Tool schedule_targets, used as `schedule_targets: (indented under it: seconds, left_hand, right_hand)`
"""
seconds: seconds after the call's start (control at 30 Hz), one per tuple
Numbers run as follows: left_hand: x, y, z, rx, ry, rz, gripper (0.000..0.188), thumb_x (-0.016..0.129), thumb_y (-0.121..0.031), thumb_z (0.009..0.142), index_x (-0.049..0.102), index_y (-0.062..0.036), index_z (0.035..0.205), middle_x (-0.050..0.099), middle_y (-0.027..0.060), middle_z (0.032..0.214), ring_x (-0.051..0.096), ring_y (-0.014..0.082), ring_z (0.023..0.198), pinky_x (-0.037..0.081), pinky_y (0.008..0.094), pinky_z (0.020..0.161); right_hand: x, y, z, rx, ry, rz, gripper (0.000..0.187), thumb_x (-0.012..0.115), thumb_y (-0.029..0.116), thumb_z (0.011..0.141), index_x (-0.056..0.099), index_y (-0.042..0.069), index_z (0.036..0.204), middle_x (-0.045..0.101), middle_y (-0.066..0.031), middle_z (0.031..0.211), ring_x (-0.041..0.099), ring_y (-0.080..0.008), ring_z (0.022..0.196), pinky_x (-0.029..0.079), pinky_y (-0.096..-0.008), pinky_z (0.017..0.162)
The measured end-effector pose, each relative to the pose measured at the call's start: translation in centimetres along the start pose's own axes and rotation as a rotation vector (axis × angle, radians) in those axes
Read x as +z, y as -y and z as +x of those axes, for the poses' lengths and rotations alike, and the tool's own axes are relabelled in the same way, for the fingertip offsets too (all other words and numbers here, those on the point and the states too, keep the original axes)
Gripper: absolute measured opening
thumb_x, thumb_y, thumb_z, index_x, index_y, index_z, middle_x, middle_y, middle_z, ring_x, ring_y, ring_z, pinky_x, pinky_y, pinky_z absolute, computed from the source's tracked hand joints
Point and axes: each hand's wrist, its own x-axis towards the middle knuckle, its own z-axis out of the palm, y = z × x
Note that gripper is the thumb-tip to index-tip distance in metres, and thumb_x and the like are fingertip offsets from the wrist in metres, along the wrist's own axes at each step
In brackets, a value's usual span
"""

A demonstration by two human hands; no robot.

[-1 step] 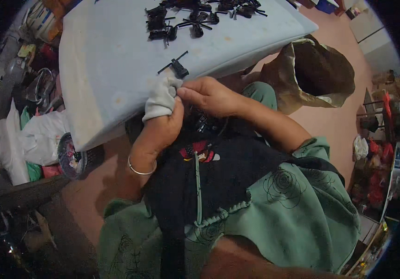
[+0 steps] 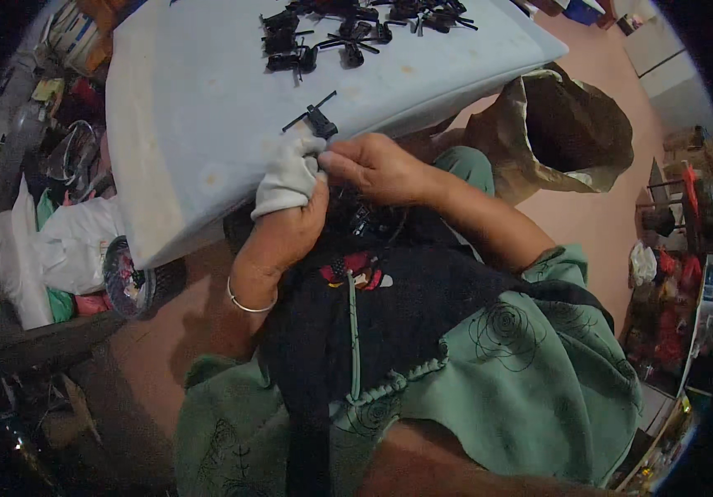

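My left hand (image 2: 290, 228), with a whitish cloth covering (image 2: 286, 178) over its fingers and a bare thumb, is closed at the near edge of the table. My right hand (image 2: 385, 170) meets it there, thumb and forefinger pinched together. Between the fingertips of both shows a small dark piece (image 2: 315, 163), mostly hidden, so its kind is unclear. Just beyond the hands a black plastic part (image 2: 321, 123) with thin prongs lies on the light-covered table (image 2: 207, 91). Farther back sits a cluster of similar black parts (image 2: 352, 33).
A brown open sack (image 2: 497, 132) stands to the right of the table. More black parts (image 2: 362, 222) lie on the dark cloth over my lap. At left are white plastic bags (image 2: 74, 244) and a dark round basket (image 2: 128, 277); shelves with goods (image 2: 671, 290) line the right.
Hardly anything differs. Both hands keep their pinch at the table edge, and the black parts lie where they were.
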Motion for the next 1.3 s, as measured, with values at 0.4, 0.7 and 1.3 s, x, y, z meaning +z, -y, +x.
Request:
schedule_targets:
  seconds: [0.4,0.7,1.3]
  left_hand:
    - [-1.6,1.1,0.8,-0.569,-0.255,-0.355,0.015,0.045,-0.016,0.088,0.053,-0.0048,0.094,0.055,0.0028,0.069,0.05,0.0089,0.053,0.041,0.0232,0.047]
    - [-1.5,1.3,1.1,-0.663,0.089,-1.322,0.015,0.049,-0.013,0.086,0.053,-0.0041,0.097,0.058,0.0044,0.076,0.053,0.0102,0.059,0.043,0.0217,0.05]
    - [1.0,0.1,0.2,-0.276,-0.176,-0.339,0.019,0.052,-0.001,0.078,0.052,0.0018,0.096,0.057,0.0086,0.086,0.057,0.0186,0.077,0.046,0.0286,0.068]
  right_hand:
    - [-2.2,-0.6,1.3,0.039,-0.221,-0.576,0.027,0.06,0.024,0.075,0.052,0.004,0.093,0.056,-0.0155,0.07,0.055,-0.034,0.064,0.044,-0.0405,0.054]
    - [-2.7,1.9,0.5,-0.332,-0.01,-0.615,0.035,0.061,0.023,0.073,0.05,0.009,0.104,0.057,-0.0108,0.073,0.056,-0.0323,0.062,0.045,-0.0379,0.054]
    - [-0.5,2.6,0.0,0.046,0.044,0.031,0.027,0.045,0.023,0.09,0.052,-0.001,0.08,0.044,0.003,0.063,0.037,-0.0048,0.062,0.036,-0.0236,0.054]
